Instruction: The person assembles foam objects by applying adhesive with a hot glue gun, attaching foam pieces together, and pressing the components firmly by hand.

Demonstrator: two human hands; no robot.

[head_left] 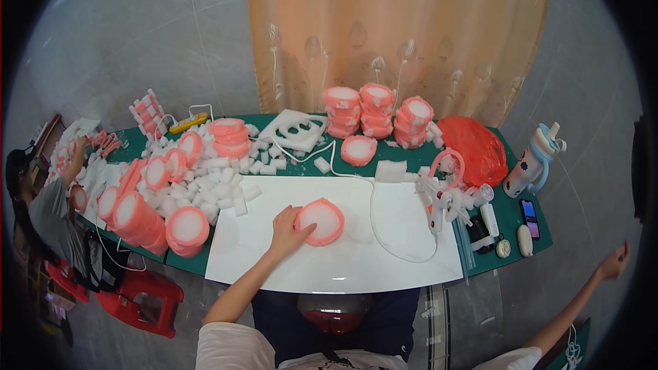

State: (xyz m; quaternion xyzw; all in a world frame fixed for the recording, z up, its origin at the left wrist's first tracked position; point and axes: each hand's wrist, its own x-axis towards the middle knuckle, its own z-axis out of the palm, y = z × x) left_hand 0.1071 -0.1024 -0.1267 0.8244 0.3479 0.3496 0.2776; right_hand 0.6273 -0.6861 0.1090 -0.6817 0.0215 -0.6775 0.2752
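A round white foam disc with a pink foam rim lies on the white board in front of me. My left hand grips it at its left edge, the thumb resting on the white face and the fingers round the rim. Far out to the right, beyond the table, my right hand is raised with its fingers curled together; what they hold, if anything, is too small to make out. A white glue gun stands at the board's right side, its pale cord looping across the board.
Loose white foam pieces and pink-rimmed discs crowd the left side. Stacked discs, a foam sheet and a red plastic bag line the back. A bottle and phone are right. Another person works far left.
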